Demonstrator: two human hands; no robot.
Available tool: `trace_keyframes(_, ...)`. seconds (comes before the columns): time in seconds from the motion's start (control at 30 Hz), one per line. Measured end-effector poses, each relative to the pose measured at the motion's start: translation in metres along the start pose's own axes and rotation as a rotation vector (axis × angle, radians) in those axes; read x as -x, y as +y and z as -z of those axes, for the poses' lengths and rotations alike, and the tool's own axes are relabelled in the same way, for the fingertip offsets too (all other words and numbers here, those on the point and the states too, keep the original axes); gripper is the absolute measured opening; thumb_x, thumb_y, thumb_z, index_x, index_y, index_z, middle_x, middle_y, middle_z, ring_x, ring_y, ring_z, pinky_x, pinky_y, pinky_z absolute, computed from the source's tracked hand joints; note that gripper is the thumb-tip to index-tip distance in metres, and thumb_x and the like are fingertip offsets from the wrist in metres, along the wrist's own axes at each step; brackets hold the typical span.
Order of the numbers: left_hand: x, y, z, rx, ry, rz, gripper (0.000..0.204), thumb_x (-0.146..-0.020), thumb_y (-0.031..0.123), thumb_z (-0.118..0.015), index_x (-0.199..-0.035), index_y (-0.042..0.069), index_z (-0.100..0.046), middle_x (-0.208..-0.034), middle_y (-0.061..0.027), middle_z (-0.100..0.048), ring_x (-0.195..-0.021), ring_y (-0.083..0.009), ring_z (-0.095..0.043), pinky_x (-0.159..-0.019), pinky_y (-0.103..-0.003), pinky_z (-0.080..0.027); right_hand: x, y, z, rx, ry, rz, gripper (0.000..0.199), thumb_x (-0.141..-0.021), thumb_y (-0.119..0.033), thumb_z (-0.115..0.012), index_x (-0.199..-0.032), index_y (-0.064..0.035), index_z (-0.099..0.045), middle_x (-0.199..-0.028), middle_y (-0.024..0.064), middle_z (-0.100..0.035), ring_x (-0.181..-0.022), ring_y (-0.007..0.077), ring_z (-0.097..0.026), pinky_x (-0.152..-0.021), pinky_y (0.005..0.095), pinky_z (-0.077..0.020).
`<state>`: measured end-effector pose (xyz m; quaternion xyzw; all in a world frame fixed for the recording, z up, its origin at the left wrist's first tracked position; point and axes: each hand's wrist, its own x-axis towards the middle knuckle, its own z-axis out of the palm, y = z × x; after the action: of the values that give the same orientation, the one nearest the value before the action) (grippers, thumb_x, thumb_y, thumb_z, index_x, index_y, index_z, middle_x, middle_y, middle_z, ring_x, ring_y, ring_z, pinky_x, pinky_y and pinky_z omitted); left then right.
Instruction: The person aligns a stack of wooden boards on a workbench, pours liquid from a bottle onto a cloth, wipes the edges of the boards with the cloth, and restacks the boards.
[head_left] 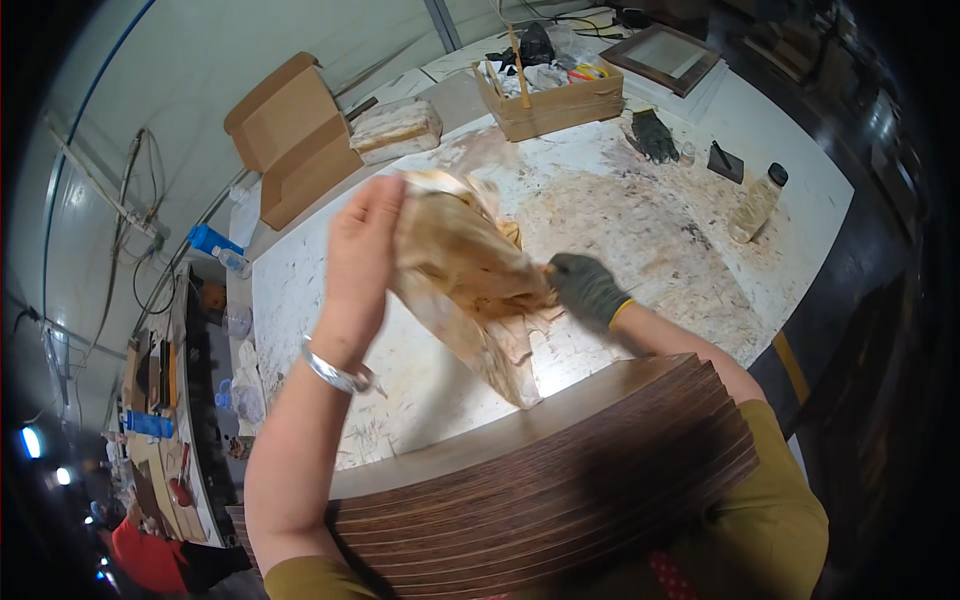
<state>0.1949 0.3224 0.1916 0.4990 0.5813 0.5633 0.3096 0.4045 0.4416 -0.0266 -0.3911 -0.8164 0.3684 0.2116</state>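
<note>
A stained, cream-and-brown rag [465, 250] is stretched between my hands above the white worktable [620, 215]. My left hand [362, 240], bare and with a silver bangle at the wrist, is closed on the rag's upper left edge. On the other side, my right hand [588, 288] in a dark work glove is closed on the rag's right end. Part of the rag hangs down close to the tabletop, and some of it is blurred. Right in front of my body lies a stack of dark wood-grain boards [540, 460], below both hands.
At the back stand a filled cardboard box [555, 115], an open carton [285, 130] and a wrapped bundle [396, 130]. A dark glove [653, 137], a bottle [757, 205] and a framed panel [662, 58] lie or stand to the right. Another person in red [150, 555] is far left.
</note>
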Motion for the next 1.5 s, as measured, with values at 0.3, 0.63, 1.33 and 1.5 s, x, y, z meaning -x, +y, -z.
trace_keyframes(0.3,-0.028,-0.073,0.143,-0.154,0.345,0.181,0.036,-0.099,0.035,-0.049,-0.091,0.003,-0.064,-0.084,0.0004,-0.063,-0.075,-0.0063,-0.054,-0.07,-0.024,-0.045,0.0,0.029,0.153,-1.711,-0.019,-0.224,0.03,-0.091,-0.016,-0.054,-0.115,0.001,-0.055,-0.115,0.0181,-0.062,-0.104,0.0296,-0.061,-0.099,0.044,-0.0468)
trace_keyframes(0.63,-0.023,-0.062,0.143,-0.191,0.315,0.264,0.035,-0.097,0.038,-0.051,-0.091,0.005,-0.064,-0.083,0.0,-0.064,-0.072,-0.0071,-0.055,-0.067,-0.023,-0.045,-0.023,0.01,0.215,-1.364,0.106,0.04,0.021,-0.09,-0.009,-0.06,-0.109,0.0007,-0.061,-0.104,0.0097,-0.064,-0.094,0.0174,-0.062,-0.087,0.0318,-0.0529)
trace_keyframes(1.33,0.04,-0.175,0.069,-1.079,-1.195,1.008,0.029,-0.087,0.033,-0.062,-0.092,0.005,-0.067,-0.079,-0.006,-0.064,-0.071,-0.0165,-0.06,-0.061,-0.033,-0.05,0.078,0.065,0.174,0.37,-0.417,-0.276,0.036,-0.076,-0.034,-0.067,-0.096,-0.0038,-0.07,-0.092,0.0179,-0.068,-0.085,0.0291,-0.064,-0.08,0.0379,-0.0489)
trace_keyframes(1.5,0.04,-0.165,0.062,-1.298,-1.168,0.815,0.03,-0.084,0.032,-0.062,-0.093,0.004,-0.069,-0.08,-0.0095,-0.067,-0.072,-0.0198,-0.064,-0.06,-0.037,-0.051,0.069,0.061,0.167,0.391,-0.501,-0.253,0.041,-0.076,-0.037,-0.068,-0.099,-0.0028,-0.069,-0.095,0.0163,-0.069,-0.089,0.029,-0.064,-0.081,0.0377,-0.0486)
